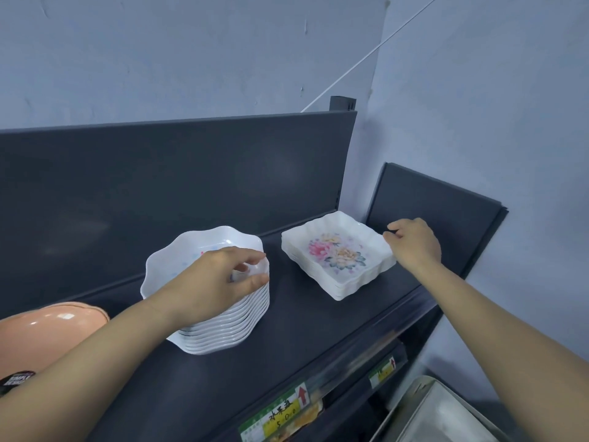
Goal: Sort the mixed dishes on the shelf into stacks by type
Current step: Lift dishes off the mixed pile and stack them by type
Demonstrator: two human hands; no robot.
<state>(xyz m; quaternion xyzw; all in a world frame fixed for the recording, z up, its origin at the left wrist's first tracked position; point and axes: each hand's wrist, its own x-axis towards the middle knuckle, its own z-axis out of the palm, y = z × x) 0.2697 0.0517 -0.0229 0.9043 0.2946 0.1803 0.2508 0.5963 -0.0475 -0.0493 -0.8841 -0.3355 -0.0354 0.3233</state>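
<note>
A tall stack of white wavy-edged round plates [229, 327] stands on the dark shelf [306, 327] at centre left. My left hand [216, 279] lies over the stack's top, thumb and fingers pinching the right rim of the top plate. To the right sits a short stack of white square dishes [338, 253] with scalloped edges and a pink and yellow flower print. My right hand [414, 240] is at that stack's far right edge, fingers curled against the rim.
A peach-coloured bowl [47, 333] with a dark label sits at the shelf's left end under my left forearm. The shelf has a dark back panel [178, 186] and a price-tag strip [280, 416] along its front. A metal tray [439, 413] lies below right.
</note>
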